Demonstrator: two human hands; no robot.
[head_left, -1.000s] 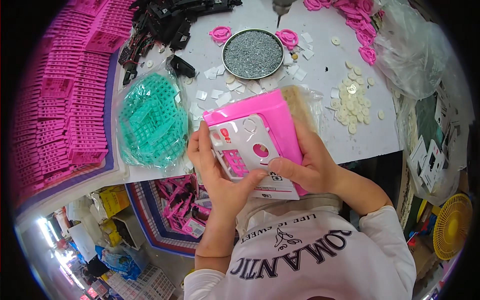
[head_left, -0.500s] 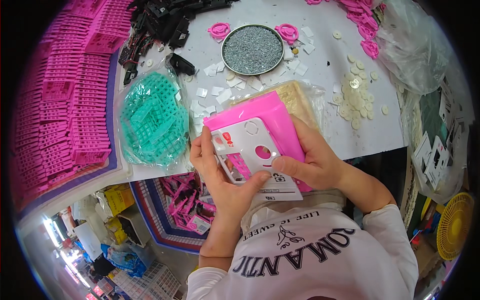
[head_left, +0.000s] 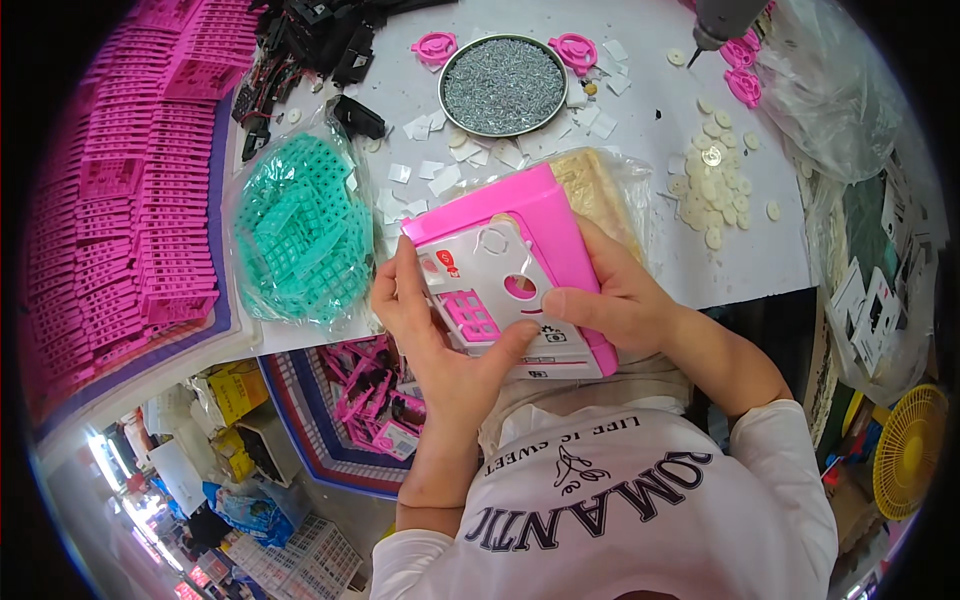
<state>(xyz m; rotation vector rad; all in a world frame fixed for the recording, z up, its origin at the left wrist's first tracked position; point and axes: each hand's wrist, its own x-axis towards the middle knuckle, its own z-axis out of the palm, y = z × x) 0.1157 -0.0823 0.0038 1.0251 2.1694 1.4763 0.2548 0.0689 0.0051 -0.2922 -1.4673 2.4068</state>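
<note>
At the table's near edge I hold a pink plastic casing (head_left: 545, 205) with a white printed panel (head_left: 482, 262) over its face. A pink grid shows through the panel's rectangular opening, and more pink through its round hole. My left hand (head_left: 430, 320) grips the left side, thumb on the panel's lower part and fingers along the edge. My right hand (head_left: 620, 295) holds the right side, its thumb pressing on the panel near the round hole. The fingers underneath are hidden.
Left are stacked pink plastic parts (head_left: 165, 210) and a bag of green grids (head_left: 300, 235). A round tin of screws (head_left: 503, 125), small white pieces (head_left: 445, 180) and cream discs (head_left: 712, 195) lie beyond. A dark power screwdriver (head_left: 722, 20) hangs top right. Below is a basket (head_left: 300, 420).
The panel has shifted against the casing and lies more squarely on it, with the pink grid now filling more of its opening. A screwdriver has come into view at the top right.
</note>
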